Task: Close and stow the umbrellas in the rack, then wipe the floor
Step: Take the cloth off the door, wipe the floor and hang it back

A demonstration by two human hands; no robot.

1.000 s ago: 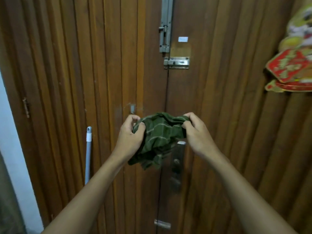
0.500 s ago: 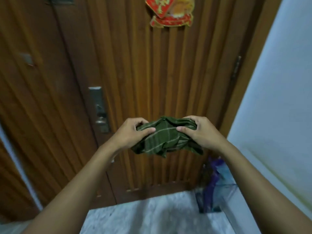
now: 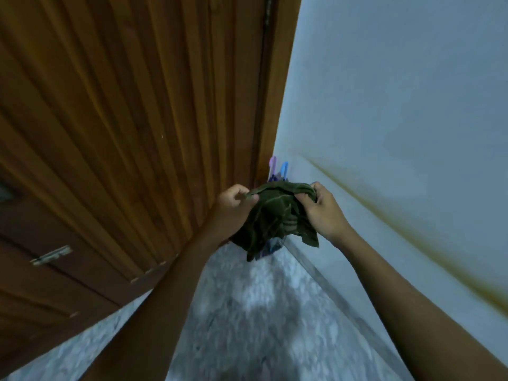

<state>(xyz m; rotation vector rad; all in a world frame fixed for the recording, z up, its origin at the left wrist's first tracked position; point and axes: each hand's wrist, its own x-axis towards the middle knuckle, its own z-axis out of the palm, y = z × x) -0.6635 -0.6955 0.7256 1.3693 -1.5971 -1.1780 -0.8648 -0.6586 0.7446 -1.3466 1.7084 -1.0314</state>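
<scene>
Nearest to us, both bare forearms reach forward from the bottom edge of the view, over a pale mottled floor (image 3: pixel 264 320) that is blurred. At their ends we see the left hand (image 3: pixel 233 206) and the right hand (image 3: pixel 324 213), held close together at the same height and joined by a dark green cloth (image 3: pixel 275 215) with thin pale stripes. The left hand pinches the cloth's upper left edge between thumb and fingers; the right hand's fingers are curled into the bunched fabric at its upper right. Both hands are closed on the cloth, which is clear of the floor and hangs in loose folds below them, one corner pointing down and another trailing under the right wrist.

Beyond the cloth, in the far corner of the floor where the wooden door (image 3: pixel 132 127) meets the pale blue wall (image 3: pixel 398 92), we see two umbrella handles, one lilac (image 3: pixel 272 164) and one blue (image 3: pixel 284 169), standing upright side by side just above the cloth's top edge. A patch of blue and purple fabric shows under the cloth's lower hem; the cloth hides whatever holds the umbrellas. A yellowish smear (image 3: pixel 412 237) runs diagonally along the wall. The door's ribbed panels fill the left half of the view, with a small metal fitting (image 3: pixel 52 254) near its lower left.
</scene>
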